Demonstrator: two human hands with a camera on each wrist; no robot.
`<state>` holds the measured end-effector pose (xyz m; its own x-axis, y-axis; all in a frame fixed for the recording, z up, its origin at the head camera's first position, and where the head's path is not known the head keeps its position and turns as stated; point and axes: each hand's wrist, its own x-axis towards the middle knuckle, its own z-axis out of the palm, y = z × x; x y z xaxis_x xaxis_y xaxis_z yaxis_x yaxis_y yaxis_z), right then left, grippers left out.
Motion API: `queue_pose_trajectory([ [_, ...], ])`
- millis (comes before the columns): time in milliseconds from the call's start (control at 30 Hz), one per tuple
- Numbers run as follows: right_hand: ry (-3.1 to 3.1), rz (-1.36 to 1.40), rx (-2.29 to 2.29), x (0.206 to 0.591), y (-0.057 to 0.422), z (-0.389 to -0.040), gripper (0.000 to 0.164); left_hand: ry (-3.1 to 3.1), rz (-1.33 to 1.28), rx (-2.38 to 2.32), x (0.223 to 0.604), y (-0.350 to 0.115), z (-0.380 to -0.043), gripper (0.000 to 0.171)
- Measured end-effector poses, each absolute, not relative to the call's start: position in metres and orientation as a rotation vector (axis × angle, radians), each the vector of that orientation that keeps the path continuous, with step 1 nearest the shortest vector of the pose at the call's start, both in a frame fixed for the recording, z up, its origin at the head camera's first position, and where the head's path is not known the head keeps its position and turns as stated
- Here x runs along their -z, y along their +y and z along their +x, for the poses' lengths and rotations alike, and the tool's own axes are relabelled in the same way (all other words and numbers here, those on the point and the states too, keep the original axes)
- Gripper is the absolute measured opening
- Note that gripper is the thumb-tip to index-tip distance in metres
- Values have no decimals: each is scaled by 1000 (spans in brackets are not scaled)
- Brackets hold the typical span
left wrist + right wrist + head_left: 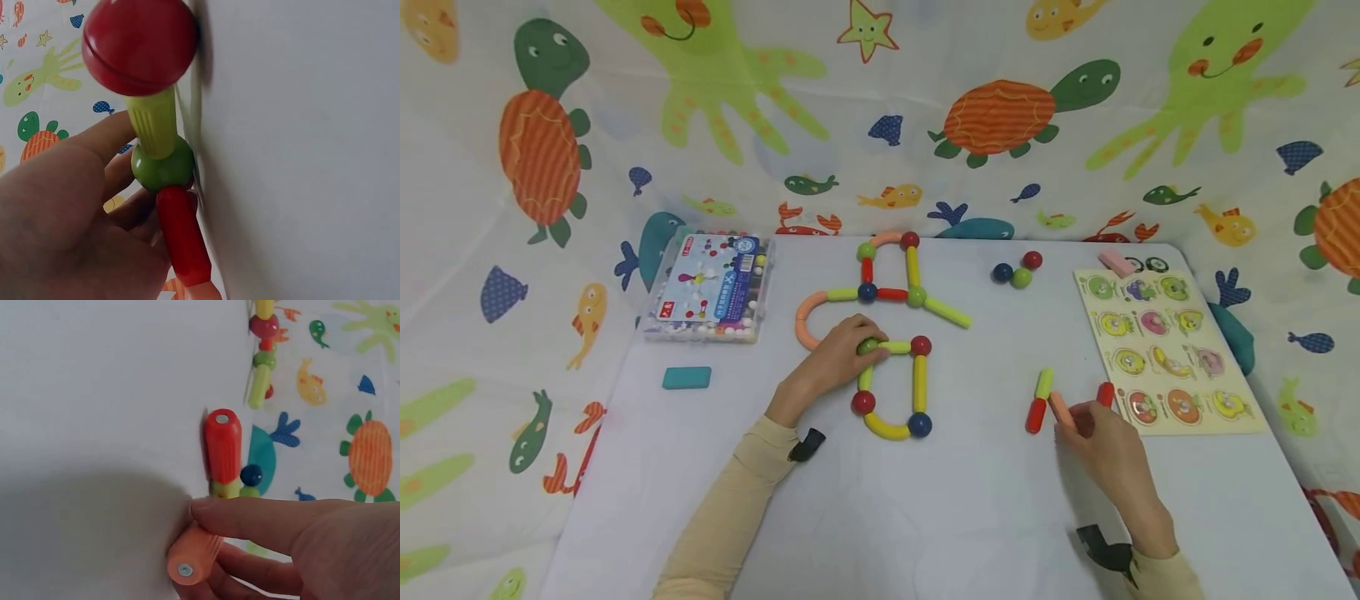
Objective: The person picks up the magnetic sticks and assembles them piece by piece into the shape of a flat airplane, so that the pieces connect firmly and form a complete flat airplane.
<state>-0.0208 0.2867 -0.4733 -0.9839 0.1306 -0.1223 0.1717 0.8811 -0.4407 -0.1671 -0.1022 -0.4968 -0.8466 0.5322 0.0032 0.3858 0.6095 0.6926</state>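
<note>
My left hand (833,360) grips a green ball (162,165) of a magnetic stick-and-ball figure on the table. From this ball run a lime stick (153,122) to a red ball (140,45) and a red stick (184,236). A yellow stick (920,383), a blue ball (920,425) and a curved yellow stick (887,428) continue the lower loop. At the right, my right hand (1107,450) pinches an orange stick (195,553) between thumb and fingers. Close beside it lies a red stick (223,447), end to end with a lime stick (1044,383).
The figure's upper loop (913,267) lies farther back. Three loose balls (1022,277) sit near the back edge. A fruit picture board (1093,333) bears a pink block (1117,263); another red stick (1105,394) lies by its edge. At left are a clear-sided box (707,279) and a teal block (687,378).
</note>
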Motion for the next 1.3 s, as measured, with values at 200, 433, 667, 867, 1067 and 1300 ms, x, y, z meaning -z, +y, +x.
queue_pose_trajectory([
  [200,3229,21,768,456,284,-31,30,2618,747,-1057,492,-98,-167,34],
  [433,3260,-442,873,450,257,-78,32,2572,721,-1100,487,-91,-171,35],
  [667,3059,-692,874,462,229,-122,37,2533,717,-1079,487,-86,-171,35],
  [867,2950,-732,835,478,213,-139,38,2539,716,-1028,489,-85,-170,32],
  [1067,2927,-778,777,489,207,-146,35,2544,734,-1026,489,-86,-169,29],
  [1300,2913,-741,739,489,202,-151,35,2554,743,-1020,489,-87,-170,29],
])
